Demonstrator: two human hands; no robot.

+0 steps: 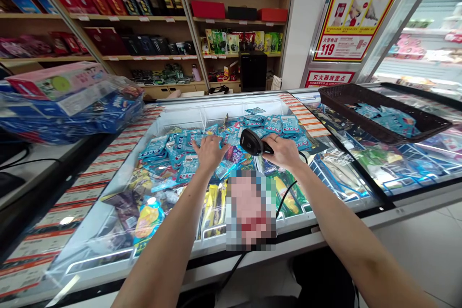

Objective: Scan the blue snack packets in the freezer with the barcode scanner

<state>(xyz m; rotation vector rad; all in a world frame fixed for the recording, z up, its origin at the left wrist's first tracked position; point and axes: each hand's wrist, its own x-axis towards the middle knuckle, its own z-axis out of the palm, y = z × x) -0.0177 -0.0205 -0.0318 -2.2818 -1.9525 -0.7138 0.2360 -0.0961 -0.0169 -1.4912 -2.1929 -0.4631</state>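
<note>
Wrapped around the handle of a black barcode scanner [251, 142], my right hand [282, 150] keeps the scanner's head pointing left over the freezer's glass top. A black cable hangs from it toward the front edge. My left hand [210, 152] is open, its fingers spread over small blue packets [188, 140] spread across the glass; whether a fingertip presses one I cannot tell. More blue packets [273, 125] lie beyond the scanner. Under the glass, a yellow-and-blue ice cream packet [148, 219] and other wrapped items show. A pixelated patch covers part of the front.
At right, a brown basket [386, 110] holds more blue packets. Plastic-wrapped boxes [68, 101] are stacked at left. Orange-and-white price labels [77, 207] line the freezer. Behind stand shelves [137, 18] with bottles and boxes, and a black box-shaped unit [253, 71].
</note>
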